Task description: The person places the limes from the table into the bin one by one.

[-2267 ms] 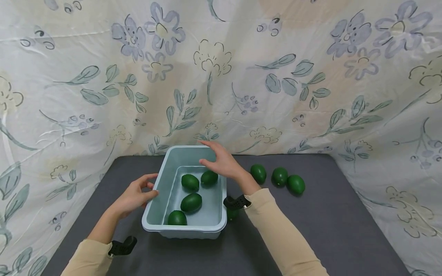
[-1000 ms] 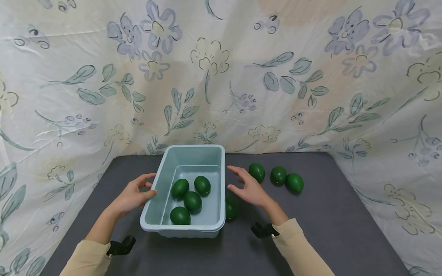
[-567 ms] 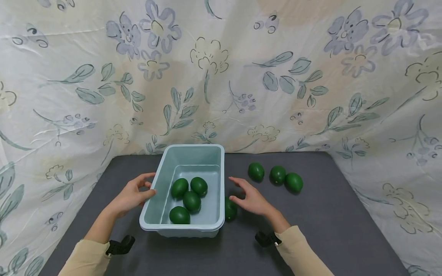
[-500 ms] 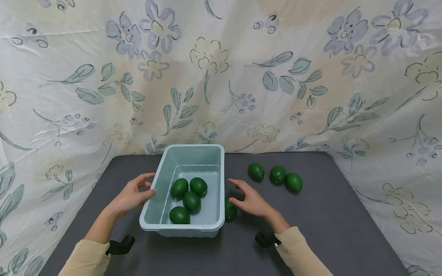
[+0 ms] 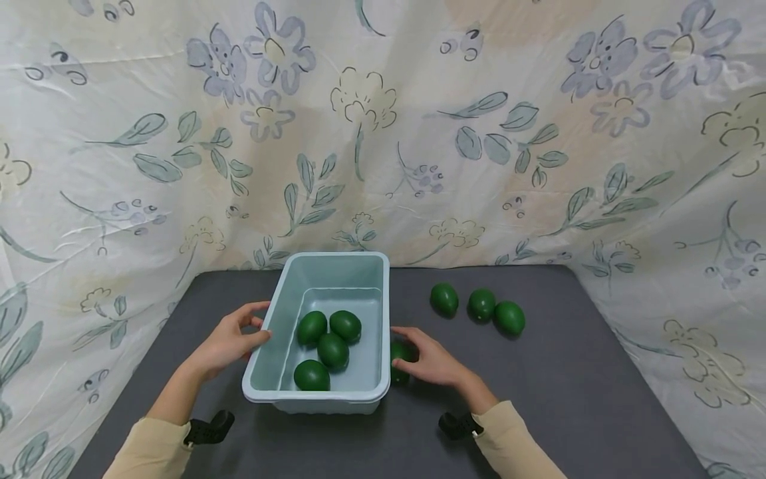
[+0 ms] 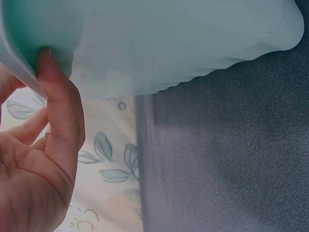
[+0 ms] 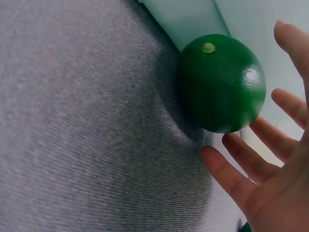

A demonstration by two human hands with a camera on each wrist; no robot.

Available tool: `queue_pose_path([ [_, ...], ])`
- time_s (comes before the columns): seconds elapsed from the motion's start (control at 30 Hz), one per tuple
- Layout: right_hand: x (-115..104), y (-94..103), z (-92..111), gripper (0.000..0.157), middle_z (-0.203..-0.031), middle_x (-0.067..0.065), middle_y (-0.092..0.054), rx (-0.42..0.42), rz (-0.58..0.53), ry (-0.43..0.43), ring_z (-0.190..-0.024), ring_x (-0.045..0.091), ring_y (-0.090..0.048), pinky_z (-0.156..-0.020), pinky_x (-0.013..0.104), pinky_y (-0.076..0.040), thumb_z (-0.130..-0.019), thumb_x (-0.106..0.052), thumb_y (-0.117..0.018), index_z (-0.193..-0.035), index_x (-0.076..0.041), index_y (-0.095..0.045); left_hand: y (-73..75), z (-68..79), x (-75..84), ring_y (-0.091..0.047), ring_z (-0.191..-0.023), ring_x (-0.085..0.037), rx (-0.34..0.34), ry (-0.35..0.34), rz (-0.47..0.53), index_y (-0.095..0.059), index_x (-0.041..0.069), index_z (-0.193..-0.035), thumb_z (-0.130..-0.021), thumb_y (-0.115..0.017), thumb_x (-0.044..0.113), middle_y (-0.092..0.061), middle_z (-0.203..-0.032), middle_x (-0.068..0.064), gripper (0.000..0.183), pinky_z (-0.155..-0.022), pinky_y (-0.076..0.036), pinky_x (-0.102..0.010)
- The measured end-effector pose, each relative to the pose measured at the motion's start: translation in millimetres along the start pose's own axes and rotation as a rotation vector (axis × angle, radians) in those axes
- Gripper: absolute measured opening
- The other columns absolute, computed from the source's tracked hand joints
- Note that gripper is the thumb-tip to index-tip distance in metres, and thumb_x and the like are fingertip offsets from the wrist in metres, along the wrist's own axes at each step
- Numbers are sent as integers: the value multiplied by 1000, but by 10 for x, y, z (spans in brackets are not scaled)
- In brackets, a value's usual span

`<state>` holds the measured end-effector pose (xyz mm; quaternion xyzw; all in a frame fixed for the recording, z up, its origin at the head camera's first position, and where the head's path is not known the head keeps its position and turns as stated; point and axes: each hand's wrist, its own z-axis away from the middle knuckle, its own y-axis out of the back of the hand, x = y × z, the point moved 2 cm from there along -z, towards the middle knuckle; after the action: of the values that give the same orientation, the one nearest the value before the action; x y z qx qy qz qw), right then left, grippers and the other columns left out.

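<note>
My left hand (image 5: 229,336) grips the left rim of a pale blue-green plastic bin (image 5: 326,395); in the left wrist view, a fingertip (image 6: 46,60) lies under the rim against the outer wall. Inside the bin lie several glossy dark green avocados (image 5: 332,351). Just outside its right wall, another avocado (image 7: 219,84) rests on the table. Around it my right hand (image 5: 432,359) is spread, thumb and fingers apart. Its fingertips come up close to the fruit in the right wrist view; whether any touches is hard to tell.
Three more avocados (image 5: 481,305) lie on the grey tabletop (image 5: 574,392) to the right and back of the bin. A floral cloth (image 5: 419,120) hangs behind the table and along its sides.
My right hand has moved from above the bin, out to the right and down beside the outside avocado. The avocados in the bin have shifted. The left hand keeps its place.
</note>
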<state>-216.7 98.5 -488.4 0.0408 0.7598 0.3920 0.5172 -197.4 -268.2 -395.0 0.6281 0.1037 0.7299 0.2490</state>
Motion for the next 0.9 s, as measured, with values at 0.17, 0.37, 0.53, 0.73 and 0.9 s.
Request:
queue_pose_path([
  [0.17,17,-36,10,61,-129,9,-49,-4,-3,-2,-110,22,-52,-88,42,-45,-85,-41,-63,-136,-16,-42,0,4,3,-60,-78,-23,3,-2,-6,-27,8,-142,-87,-61,15,-48,-105,-20,65,-61,-54,-39],
  [0.37,15,-54,13,60,-125,8,-51,-13,14,-10,-103,16,-53,-83,36,-46,-84,-40,-64,-135,-14,-44,-3,6,-2,-59,-78,-24,1,-11,-8,-27,8,-142,-87,-62,15,-48,-104,-20,65,-60,-54,-38],
  [0.53,15,-67,4,59,-122,5,-53,-20,38,-7,-101,15,-53,-82,34,-46,-83,-39,-65,-133,-14,-46,-1,6,-3,-59,-77,-24,0,-14,-5,-27,8,-142,-87,-62,15,-48,-104,-20,65,-60,-54,-38],
  [0.73,36,-91,5,53,-115,1,-54,-37,53,-13,-94,12,-54,-78,28,-46,-83,-35,-66,-129,-15,-49,-2,5,-12,-59,-76,-24,0,-21,-5,-27,8,-142,-87,-62,15,-48,-103,-20,65,-60,-54,-38],
  [0.9,51,-101,8,51,-114,0,-55,-28,46,-17,-93,12,-54,-76,27,-46,-83,-35,-67,-127,-15,-50,-1,4,-11,-59,-76,-24,0,-21,-11,-27,8,-142,-87,-62,14,-48,-103,-20,65,-60,-54,-39],
])
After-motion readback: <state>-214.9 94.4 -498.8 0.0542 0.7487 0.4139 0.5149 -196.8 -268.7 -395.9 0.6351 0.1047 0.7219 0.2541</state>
